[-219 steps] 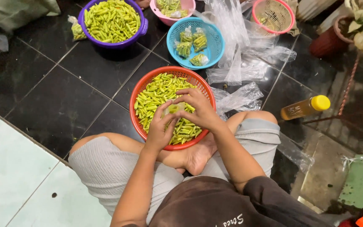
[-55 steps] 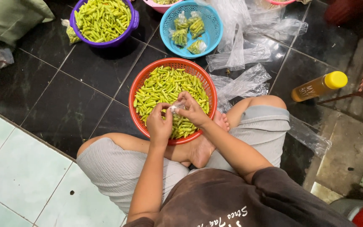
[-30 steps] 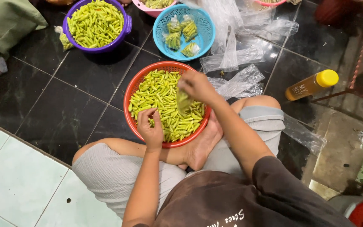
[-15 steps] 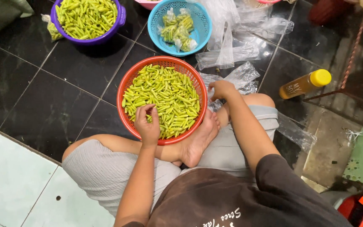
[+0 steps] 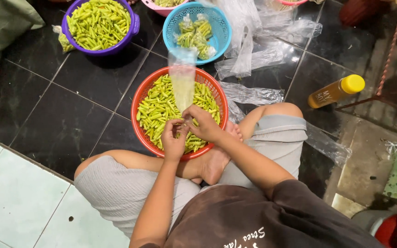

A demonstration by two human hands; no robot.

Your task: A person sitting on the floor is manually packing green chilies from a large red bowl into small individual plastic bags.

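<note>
Two hands, one clear bag, over one red basket of green chillies.

Left to right: one purple basket (image 5: 99, 25) of chillies, red basket (image 5: 139, 98), one blue basket (image 5: 217, 23) of filled packets, one bottle (image 5: 336, 91). Left hand (image 5: 173, 142) and right hand (image 5: 203, 124) have fingers pinched together on the bag (image 5: 182, 78) mouth. A pink basket at top is cut off; packet count unclear.

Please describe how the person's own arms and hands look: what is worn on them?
Both forearms are bare, and the left hand and right hand wear no gloves. No rings, watch or bracelet show. A dark brown short sleeve covers the right upper arm.
</note>
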